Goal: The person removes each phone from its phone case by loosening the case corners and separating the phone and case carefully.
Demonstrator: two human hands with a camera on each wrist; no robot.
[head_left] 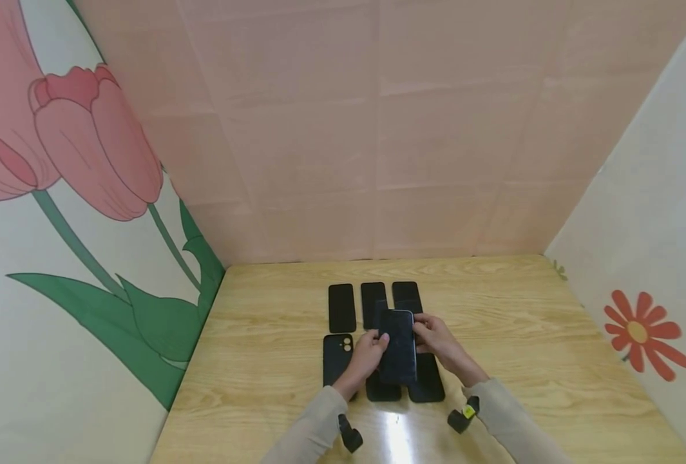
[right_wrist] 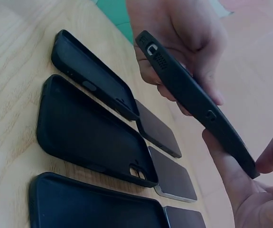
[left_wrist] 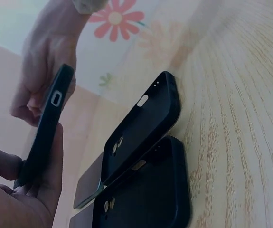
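Observation:
Above the table, both hands hold a phone (head_left: 397, 351) in a black case, tilted with its dark screen up. My left hand (head_left: 367, 356) grips its left edge, thumb over the front. On its opposite side, my right hand (head_left: 438, 340) pinches the upper edge. The right wrist view shows the cased phone (right_wrist: 193, 99) edge-on with small port openings; whether the case sits fully around it cannot be told. Beneath the hands lie a black phone case (head_left: 337, 354) with camera holes and two more cases (head_left: 426, 381), partly hidden, their hollow sides up in the wrist views.
Behind the cases, three dark phones (head_left: 341, 308) lie in a row on the wooden table (head_left: 261, 335). A pink backdrop (head_left: 377, 129) stands at the table's far edge, with flower-printed panels (head_left: 644, 258) on either side. Black wrist cameras (head_left: 350, 435) sit at both sleeves.

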